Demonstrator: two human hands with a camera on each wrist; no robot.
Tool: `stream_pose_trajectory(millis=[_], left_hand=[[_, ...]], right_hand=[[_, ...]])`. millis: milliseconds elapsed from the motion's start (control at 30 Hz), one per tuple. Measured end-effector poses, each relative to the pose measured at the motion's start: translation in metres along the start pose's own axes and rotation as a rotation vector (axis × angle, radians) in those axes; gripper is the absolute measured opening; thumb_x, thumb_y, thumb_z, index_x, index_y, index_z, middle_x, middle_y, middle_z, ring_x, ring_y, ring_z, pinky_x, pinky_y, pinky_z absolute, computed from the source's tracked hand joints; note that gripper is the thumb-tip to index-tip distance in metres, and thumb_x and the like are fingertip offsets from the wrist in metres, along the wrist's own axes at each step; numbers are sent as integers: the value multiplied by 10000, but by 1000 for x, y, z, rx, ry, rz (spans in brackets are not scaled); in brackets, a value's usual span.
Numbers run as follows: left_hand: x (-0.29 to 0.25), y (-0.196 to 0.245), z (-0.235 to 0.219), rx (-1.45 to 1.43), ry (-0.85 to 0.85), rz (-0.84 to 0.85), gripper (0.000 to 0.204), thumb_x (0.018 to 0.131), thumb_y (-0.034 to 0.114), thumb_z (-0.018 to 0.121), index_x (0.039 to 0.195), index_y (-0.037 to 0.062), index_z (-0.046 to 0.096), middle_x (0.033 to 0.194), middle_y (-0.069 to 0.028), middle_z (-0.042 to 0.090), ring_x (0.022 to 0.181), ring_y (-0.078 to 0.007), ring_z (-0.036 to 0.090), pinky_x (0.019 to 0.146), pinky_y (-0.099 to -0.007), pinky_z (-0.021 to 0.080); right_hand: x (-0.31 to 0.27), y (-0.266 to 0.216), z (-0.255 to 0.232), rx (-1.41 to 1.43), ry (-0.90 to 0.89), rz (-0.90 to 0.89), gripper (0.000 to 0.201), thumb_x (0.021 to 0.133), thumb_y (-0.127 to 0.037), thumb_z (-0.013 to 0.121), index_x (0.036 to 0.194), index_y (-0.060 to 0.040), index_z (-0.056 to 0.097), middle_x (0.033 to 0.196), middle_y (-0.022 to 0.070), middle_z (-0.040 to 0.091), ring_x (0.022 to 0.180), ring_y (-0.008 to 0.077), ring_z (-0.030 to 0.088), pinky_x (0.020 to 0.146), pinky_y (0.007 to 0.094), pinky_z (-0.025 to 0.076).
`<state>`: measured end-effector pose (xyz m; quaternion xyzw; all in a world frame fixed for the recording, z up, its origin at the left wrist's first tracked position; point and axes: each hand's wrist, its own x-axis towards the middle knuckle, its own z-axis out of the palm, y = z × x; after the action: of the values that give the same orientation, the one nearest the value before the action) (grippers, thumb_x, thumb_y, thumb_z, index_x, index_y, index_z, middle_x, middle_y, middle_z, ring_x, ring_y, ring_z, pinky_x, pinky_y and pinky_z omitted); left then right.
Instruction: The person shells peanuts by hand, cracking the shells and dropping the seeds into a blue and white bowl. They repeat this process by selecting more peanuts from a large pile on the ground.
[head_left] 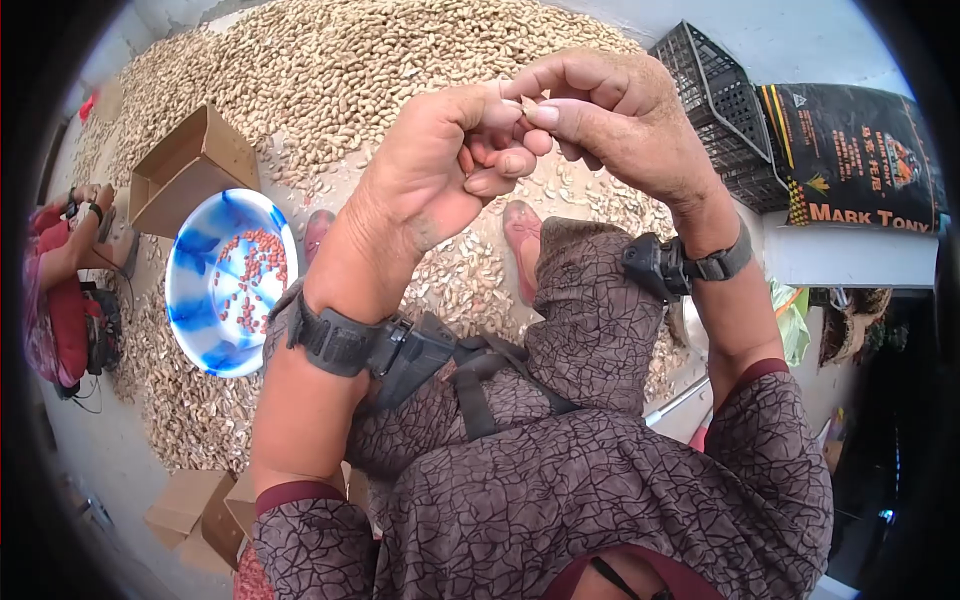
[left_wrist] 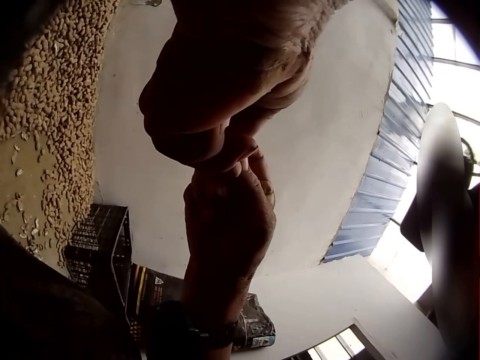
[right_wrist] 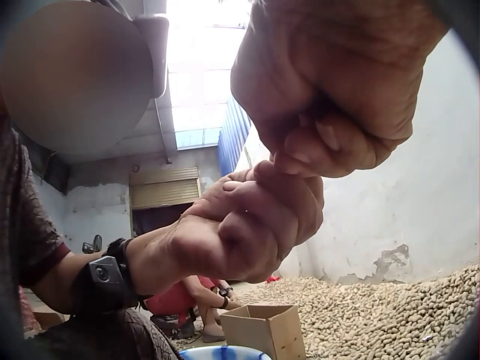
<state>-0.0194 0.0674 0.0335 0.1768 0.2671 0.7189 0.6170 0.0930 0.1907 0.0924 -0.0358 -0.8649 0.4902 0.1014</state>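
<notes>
Both hands meet fingertip to fingertip in front of the chest. Between their thumbs and forefingers is a small tan peanut [head_left: 528, 106], mostly covered by the fingers. My right hand [head_left: 618, 118] pinches it from the right, thumb against forefinger. From the other side my left hand [head_left: 440, 155] pinches it too, its other fingers curled inward. Red peanut kernels [head_left: 466, 159] show within those curled fingers. In the left wrist view the right hand [left_wrist: 229, 214] is dark against the wall. The right wrist view shows the left hand [right_wrist: 251, 225] with bent fingers, but the peanut is hidden there.
A blue-and-white basin [head_left: 190, 300] with red kernels stands at the left, beside a cardboard box [head_left: 195, 165]. Unshelled peanuts [head_left: 330, 70] are heaped behind; broken shells [head_left: 460, 280] litter the floor. A black crate [head_left: 715, 110] and printed sack [head_left: 850, 150] are right. Another person [head_left: 65, 270] sits left.
</notes>
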Motion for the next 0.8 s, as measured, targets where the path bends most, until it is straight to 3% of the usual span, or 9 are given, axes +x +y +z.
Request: stream_pose_trajectory(millis=[200, 400, 467, 567, 700, 767, 800], left_hand=[[16, -5, -11, 39, 113, -63, 196, 762, 23, 420, 905, -72, 515, 743, -113, 568, 518, -61, 452, 368, -149, 273], [17, -8, -26, -26, 219, -117, 199, 800, 39, 421, 933, -67, 523, 654, -32, 490, 457, -49, 339, 383, -165, 251], [11, -10, -33, -57, 253, -137, 190, 829, 66, 433, 934, -64, 524, 655, -27, 489, 447, -48, 332, 387, -163, 245], [2, -11, -33, -50, 318, -130, 180, 849, 74, 439, 934, -60, 524, 658, -30, 492, 447, -49, 343, 382, -155, 245], [4, -15, -33, -39, 402, -120, 176, 838, 62, 451, 942, -59, 525, 658, -33, 491, 451, -49, 356, 369, -147, 245], [5, -17, -33, -40, 406, -113, 196, 829, 80, 476, 954, -61, 529, 660, -36, 492, 446, -51, 348, 375, -151, 247], [5, -19, -33, -41, 411, -120, 196, 829, 80, 476, 954, -61, 529, 660, -36, 492, 446, -51, 348, 375, -151, 247]], right_hand=[[6, 29, -8, 21, 2, 33, 115, 777, -62, 566, 864, -9, 618, 596, -27, 530, 549, 15, 463, 471, 185, 373], [10, 81, -34, 220, 40, 175, 113, 771, -97, 571, 821, 4, 560, 557, -18, 509, 443, 28, 447, 391, 173, 358], [4, 117, -40, 145, 66, 297, 116, 768, -102, 568, 828, -3, 556, 569, -16, 517, 463, 28, 465, 401, 172, 368], [-16, 189, -41, 312, 22, 561, 127, 794, -133, 540, 817, -9, 557, 625, 10, 554, 503, 47, 503, 409, 186, 386], [-51, 281, -28, 320, 30, 741, 149, 801, -154, 529, 819, -9, 561, 662, 33, 574, 508, 56, 516, 403, 189, 396], [-66, 309, -21, 308, 14, 984, 122, 770, -117, 512, 823, -20, 563, 702, 52, 600, 600, 95, 569, 491, 226, 444], [-72, 323, -18, 314, 12, 991, 122, 770, -117, 512, 823, -20, 563, 702, 52, 600, 600, 95, 569, 491, 226, 444]])
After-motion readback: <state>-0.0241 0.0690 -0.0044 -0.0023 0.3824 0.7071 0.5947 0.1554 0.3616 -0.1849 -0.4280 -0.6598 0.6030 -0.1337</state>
